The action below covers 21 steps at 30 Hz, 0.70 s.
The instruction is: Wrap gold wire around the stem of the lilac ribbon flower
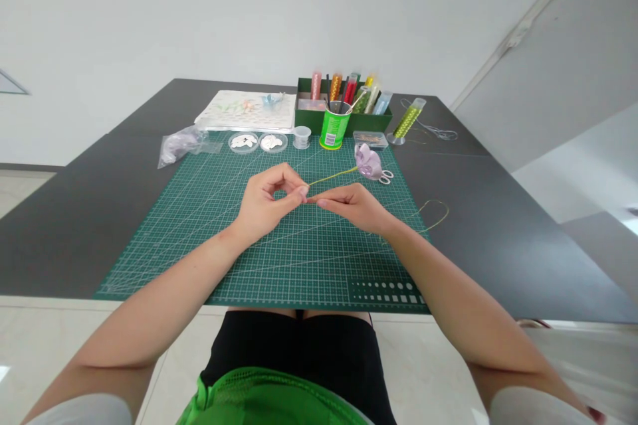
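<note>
My left hand (272, 198) pinches the lower end of a thin yellow-green stem (333, 176) between thumb and fingers. That stem slants up to the right and carries a pale purple flower (368, 162) at its far end. Close beside the left fingertips is my right hand (355, 206), its thumb pressed to the index finger; what lies between them is too small to make out. A fine yellow-green thread (447, 211) loops across the right edge of the green cutting mat (239, 265) and passes by the right wrist. White-handled scissors (386, 177) lie partly behind the flower.
Behind the hands stand a green can (333, 127) of tools, a dark green box (366, 122) with several thread spools, and a lime-green spool (409, 119). Two dishes of white pieces (244, 141), a small clear tub (302, 138), a plastic bag (180, 144) and a white board (239, 109) lie leftward.
</note>
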Available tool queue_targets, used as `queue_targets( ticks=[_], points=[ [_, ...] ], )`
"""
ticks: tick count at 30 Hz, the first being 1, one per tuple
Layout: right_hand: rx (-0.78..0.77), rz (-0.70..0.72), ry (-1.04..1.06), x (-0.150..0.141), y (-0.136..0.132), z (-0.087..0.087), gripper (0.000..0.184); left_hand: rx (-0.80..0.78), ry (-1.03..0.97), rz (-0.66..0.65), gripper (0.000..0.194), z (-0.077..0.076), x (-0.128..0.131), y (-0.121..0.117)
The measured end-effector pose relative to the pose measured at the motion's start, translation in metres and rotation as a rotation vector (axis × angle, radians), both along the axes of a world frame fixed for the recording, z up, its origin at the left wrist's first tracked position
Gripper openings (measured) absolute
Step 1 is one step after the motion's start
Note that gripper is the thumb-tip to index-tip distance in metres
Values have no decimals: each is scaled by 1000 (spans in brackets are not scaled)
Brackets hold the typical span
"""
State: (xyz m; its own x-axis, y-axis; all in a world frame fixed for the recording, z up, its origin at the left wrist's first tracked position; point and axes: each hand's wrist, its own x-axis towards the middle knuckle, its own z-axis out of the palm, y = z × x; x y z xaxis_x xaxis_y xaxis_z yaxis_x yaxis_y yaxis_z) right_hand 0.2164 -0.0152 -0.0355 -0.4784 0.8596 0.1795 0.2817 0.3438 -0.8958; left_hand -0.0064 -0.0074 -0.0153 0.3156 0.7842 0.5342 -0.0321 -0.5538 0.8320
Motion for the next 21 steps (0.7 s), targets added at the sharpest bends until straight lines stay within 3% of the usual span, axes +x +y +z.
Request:
queue_targets(
  ticks=[5, 17, 21],
  points=[
    [5, 4, -78, -3, -5, 3, 40, 64, 55, 128, 27, -2, -2, 5],
    [-63, 158, -107, -1, -8, 5, 45, 95, 56, 206, 19, -6, -4, 11],
    [-105, 206, -120, 0, -9, 7, 41, 204, 112, 290, 13, -6, -7, 12]
  ],
)
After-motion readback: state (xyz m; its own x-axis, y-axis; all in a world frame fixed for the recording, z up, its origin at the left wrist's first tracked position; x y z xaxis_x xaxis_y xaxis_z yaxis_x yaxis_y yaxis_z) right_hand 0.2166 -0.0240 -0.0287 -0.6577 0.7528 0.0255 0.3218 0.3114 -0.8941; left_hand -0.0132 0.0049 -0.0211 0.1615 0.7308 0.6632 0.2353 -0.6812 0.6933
